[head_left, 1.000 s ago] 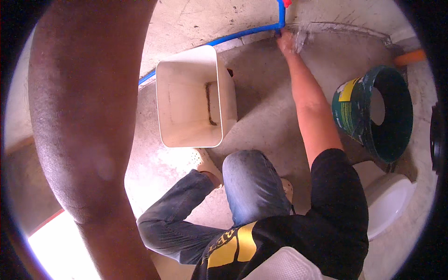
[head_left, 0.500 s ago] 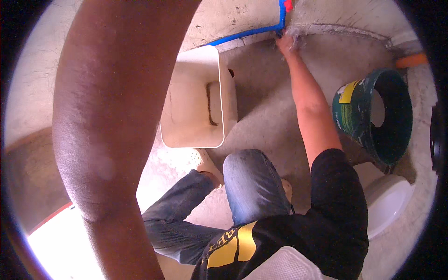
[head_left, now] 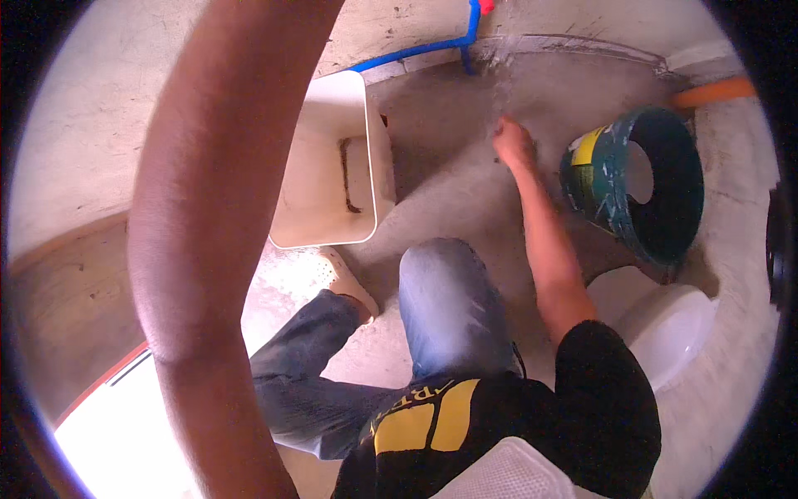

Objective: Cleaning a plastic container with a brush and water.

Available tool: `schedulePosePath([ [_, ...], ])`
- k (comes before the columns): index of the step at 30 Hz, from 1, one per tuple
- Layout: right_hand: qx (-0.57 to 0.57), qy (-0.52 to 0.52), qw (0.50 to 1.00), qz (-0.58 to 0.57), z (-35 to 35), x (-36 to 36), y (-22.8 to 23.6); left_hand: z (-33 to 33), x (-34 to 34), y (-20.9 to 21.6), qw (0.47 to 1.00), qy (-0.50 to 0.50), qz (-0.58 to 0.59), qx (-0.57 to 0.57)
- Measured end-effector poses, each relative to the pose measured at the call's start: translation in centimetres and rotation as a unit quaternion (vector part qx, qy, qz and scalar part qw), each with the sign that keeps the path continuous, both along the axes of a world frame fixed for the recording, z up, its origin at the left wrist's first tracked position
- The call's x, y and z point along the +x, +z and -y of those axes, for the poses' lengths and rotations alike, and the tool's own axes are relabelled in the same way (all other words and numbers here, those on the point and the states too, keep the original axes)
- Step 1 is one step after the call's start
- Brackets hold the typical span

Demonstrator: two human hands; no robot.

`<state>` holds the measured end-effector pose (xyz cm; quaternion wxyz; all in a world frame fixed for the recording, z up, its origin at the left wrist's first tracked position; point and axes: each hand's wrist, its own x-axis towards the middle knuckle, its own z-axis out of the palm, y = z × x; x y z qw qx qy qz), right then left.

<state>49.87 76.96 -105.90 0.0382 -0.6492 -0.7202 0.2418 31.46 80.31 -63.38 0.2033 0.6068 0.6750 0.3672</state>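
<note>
My right hand (head_left: pixel 514 143) reaches out low over the concrete floor, fingers curled closed; whatever they hold, if anything, is hidden. Beyond it is a blue pipe (head_left: pixel 420 50) with a red part (head_left: pixel 486 7) at the top edge, and a short blue stub points down from its bend. Water (head_left: pixel 501 62) splashes near the stub and the wall base, apart from my hand. My left forearm (head_left: pixel 208 200) runs up close in front and leaves the picture at the top, so the left hand is out of sight.
A cream bin (head_left: pixel 371 158) stands open left of centre, partly behind my left forearm. On the right are a dark green bucket (head_left: pixel 594 179) with a yellow label, a white toilet-like fixture (head_left: pixel 677 333) and an orange pipe (head_left: pixel 715 93). My bent knee (head_left: pixel 449 291) is below.
My right hand has drawn back from the blue pipe's lower end toward me, uncovering the stub. The whole view has shifted slightly, and my left forearm appears farther right.
</note>
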Motion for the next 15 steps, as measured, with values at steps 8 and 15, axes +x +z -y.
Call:
schedulePosePath([
  [8, 0.329, 0.055, 0.942, -0.028, 3.6, 8.5, 17.6, 5.7, -5.4, -13.3, 0.997, -0.039, 0.063, -0.013],
  [15, 0.183, -0.05, 0.972, 0.135, 4.6, 13.6, 25.6, 15.6, -0.7, -15.4, 0.993, 0.052, 0.108, -0.022],
])
